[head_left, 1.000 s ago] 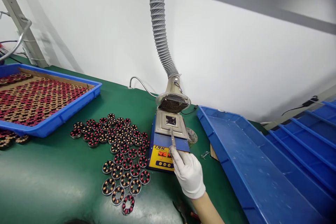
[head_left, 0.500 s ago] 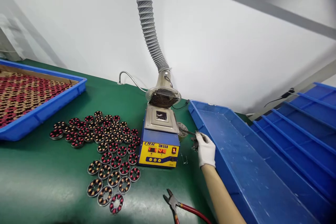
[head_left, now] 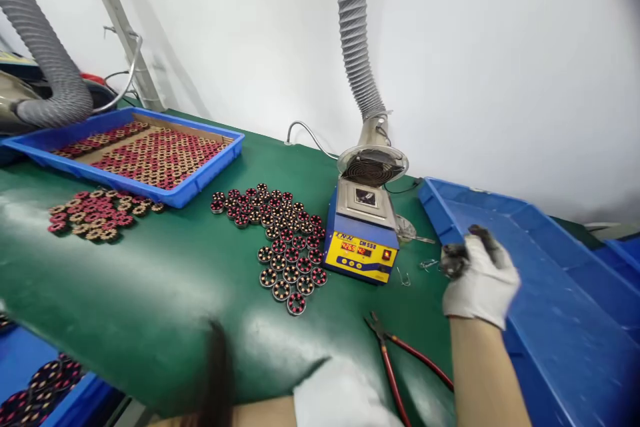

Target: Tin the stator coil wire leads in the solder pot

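Note:
My right hand point(head_left: 480, 273), in a white glove with blackened fingertips, is over the near edge of the long blue tray point(head_left: 500, 267). Its thumb and fingers are apart. Beside it are thin wire pieces point(head_left: 429, 264) and a thin tool point(head_left: 423, 239) leaning out of a small tin point(head_left: 404, 227). My left hand point(head_left: 340, 397), also gloved, is blurred at the bottom edge, its fingers unclear. The blue and yellow heating unit point(head_left: 361, 257) stands left of my right hand, and many round ringed parts point(head_left: 291, 254) lie left of it. Red-handled cutters point(head_left: 383, 333) rest between my hands.
A blue tray point(head_left: 185, 197) of red and tan parts is at left, with a loose pile point(head_left: 95, 217) before it. Another blue bin point(head_left: 83, 400) shows lower left. A fume hood point(head_left: 373, 160) hangs over the unit. A dark blurred strand point(head_left: 217, 373) crosses the foreground.
The view has swung left, bringing more trays into sight. My right hand has let go of the thin tool, which now leans in the tin. My left hand has come into view.

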Motion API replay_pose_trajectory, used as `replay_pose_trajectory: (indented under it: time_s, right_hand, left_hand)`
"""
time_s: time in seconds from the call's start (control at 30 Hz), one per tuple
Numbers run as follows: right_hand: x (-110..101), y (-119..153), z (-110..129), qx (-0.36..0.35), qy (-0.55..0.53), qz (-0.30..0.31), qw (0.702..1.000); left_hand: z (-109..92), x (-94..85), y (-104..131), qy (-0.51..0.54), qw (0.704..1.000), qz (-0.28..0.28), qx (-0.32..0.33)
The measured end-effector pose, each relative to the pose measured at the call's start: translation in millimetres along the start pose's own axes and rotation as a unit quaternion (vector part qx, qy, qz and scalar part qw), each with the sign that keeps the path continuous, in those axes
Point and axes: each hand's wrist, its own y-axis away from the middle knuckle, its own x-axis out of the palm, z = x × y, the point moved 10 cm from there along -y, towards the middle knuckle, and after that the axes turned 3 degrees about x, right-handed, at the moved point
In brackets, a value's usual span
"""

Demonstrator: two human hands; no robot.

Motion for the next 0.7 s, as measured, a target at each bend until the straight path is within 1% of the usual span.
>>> replay_pose_trajectory:
  time_s: [0.07, 0.1, 0.13, 0.17, 0.2, 0.27, 0.33, 0.4, 0.47, 0.5, 0.53, 0.57, 0.6, 0.63, 0.67, 0.7]
  right_hand:
    - [4.0, 29.9, 41.1, -0.032, -0.041, 0.021, 0.998]
    - [7.5, 45.0, 58.2, -0.04, -0.058, 0.041, 0.997]
    - [11.4, 60.0, 75.8, -0.06, -0.092, 0.067, 0.992]
    - [17.6, 73.7, 88.4, -0.065, -0.123, 0.104, 0.985]
    - [24.1, 85.8, 97.8, -0.065, -0.161, 0.141, 0.975]
    - [40.0, 104.2, 106.2, -0.048, -0.216, 0.217, 0.951]
    - [57.7, 114.7, 100.9, -0.013, -0.22, 0.278, 0.935]
    - [74.0, 118.6, 87.4, 0.017, -0.169, 0.315, 0.934]
    - [88.8, 120.7, 75.6, 0.02, -0.091, 0.35, 0.932]
    - [96.6, 123.2, 72.1, 0.008, -0.047, 0.374, 0.926]
    - [102.9, 126.2, 71.2, -0.013, -0.013, 0.393, 0.919]
    - [107.9, 129.4, 71.4, -0.032, 0.007, 0.407, 0.913]
    - [112.0, 133.2, 71.5, -0.039, 0.008, 0.419, 0.907]
    - [114.3, 136.1, 71.6, -0.03, -0.02, 0.424, 0.905]
    - [115.4, 138.4, 71.1, -0.005, -0.07, 0.424, 0.903]
    - [115.6, 139.9, 69.6, 0.032, -0.134, 0.417, 0.899]
  left_hand:
    - [19.3, -36.5, 20.2, -0.072, 0.993, -0.053, -0.083]
    - [33.0, -62.2, 36.0, -0.139, 0.972, -0.103, -0.158]
    - [42.1, -83.5, 51.7, -0.182, 0.95, -0.137, -0.212]
    - [48.9, -100.6, 65.7, -0.216, 0.929, -0.16, -0.253]
    - [54.3, -112.7, 76.7, -0.241, 0.912, -0.174, -0.282]
    - [63.1, -120.9, 86.8, -0.268, 0.898, -0.175, -0.303]
    - [71.5, -118.8, 87.3, -0.295, 0.889, -0.172, -0.306]
    - [78.5, -117.0, 82.0, -0.324, 0.881, -0.175, -0.296]
    - [79.5, -123.8, 71.8, -0.351, 0.878, -0.174, -0.273]
    - [74.1, -133.7, 65.4, -0.365, 0.876, -0.184, -0.255]
    - [62.2, -148.8, 58.8, -0.38, 0.871, -0.209, -0.232]
    - [44.2, -167.0, 51.8, -0.398, 0.861, -0.244, -0.203]
    - [18.0, -189.3, 47.5, -0.417, 0.839, -0.309, -0.164]
    - [-11.8, -209.0, 43.8, -0.438, 0.81, -0.372, -0.118]
    - [-41.3, -222.9, 39.1, -0.462, 0.779, -0.417, -0.068]
    - [-66.6, -231.9, 33.3, -0.484, 0.754, -0.444, -0.025]
